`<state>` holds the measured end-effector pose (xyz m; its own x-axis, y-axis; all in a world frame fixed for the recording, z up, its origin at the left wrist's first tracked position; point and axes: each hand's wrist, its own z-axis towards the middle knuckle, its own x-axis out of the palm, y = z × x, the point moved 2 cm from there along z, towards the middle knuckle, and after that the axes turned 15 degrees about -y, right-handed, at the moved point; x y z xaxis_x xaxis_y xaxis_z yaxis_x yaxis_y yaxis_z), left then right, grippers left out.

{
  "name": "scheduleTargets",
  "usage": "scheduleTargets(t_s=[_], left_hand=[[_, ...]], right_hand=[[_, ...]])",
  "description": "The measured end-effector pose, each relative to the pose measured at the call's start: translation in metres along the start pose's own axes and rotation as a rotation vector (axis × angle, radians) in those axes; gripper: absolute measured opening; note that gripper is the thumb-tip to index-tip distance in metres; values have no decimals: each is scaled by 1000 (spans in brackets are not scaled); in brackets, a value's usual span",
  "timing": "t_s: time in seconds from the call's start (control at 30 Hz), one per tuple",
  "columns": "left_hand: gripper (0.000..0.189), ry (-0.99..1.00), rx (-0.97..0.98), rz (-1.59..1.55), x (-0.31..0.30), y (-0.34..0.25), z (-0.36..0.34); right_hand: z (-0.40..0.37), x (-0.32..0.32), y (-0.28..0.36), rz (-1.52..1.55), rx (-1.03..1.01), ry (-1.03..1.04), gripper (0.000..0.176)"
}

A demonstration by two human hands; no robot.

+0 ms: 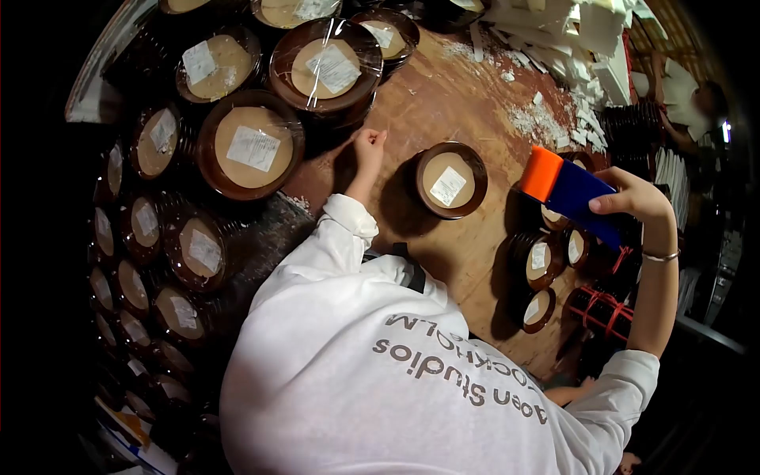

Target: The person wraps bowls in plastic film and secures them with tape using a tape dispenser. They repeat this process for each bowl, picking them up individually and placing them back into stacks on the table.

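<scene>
The right hand [633, 198] grips a tape dispenser [571, 190] above the right side of the worktop [491, 95]. Its thumb presses flat on the smooth, dark blue body, while the other fingers are mostly hidden behind it; a bright orange, rounded block sits at the dispenser's far end. A thin, shiny metal bangle [661, 256] circles the right wrist.

The left hand [370, 146] hovers near the stacked bowls, its fingers curled in, with thumb and forefinger drawn together; whether they pinch anything thin and clear cannot be told.

Between the hands, a round central bowl [451, 180] of glossy dark brown stands on the scuffed, reddish-brown surface. A matt tan disc lies within its rim, bearing a tilted white rectangular label [448, 186] with fine print. To the left, many stacked bowls [251, 145] crowd together, with the same discs and labels; clear, glinting strips [323, 67] cross a wide one at the top.

To the right stand smaller bowls [540, 257], and beside them a dark bundle [602, 313] is bound with red cord. Jagged white foam pieces [554, 28] are heaped at the upper right, with flaky crumbs scattered below. Beyond, another person [685, 99] in a pale top appears, blurred.
</scene>
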<state>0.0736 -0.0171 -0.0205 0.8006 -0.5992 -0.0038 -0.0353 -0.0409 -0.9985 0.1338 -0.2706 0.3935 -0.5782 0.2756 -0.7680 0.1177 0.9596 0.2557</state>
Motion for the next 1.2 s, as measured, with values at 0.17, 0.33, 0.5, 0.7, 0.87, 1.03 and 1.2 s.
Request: scheduleTargets(t_s=[0.17,0.33,0.5,0.7,0.87,1.03,1.2], left_hand=[[18,66,0,304,3,29,-17],[18,174,49,523,12,1,-40],[15,307,9,536,15,-4,-46],[15,439,131,846,17,-19,-37],[19,450,258,1013,19,-10,-33],[21,475,-252,14,18,18,-44],[53,303,-549,17,6,-6,-86]], right_hand=[[19,5,19,-7,-2,72,73],[25,2,8,29,3,133,74],[26,4,-9,52,79,36,75],[31,7,-28,131,104,14,75],[28,13,-38,175,100,44,75],[25,22,-52,220,137,79,71],[26,29,-68,309,137,87,65]])
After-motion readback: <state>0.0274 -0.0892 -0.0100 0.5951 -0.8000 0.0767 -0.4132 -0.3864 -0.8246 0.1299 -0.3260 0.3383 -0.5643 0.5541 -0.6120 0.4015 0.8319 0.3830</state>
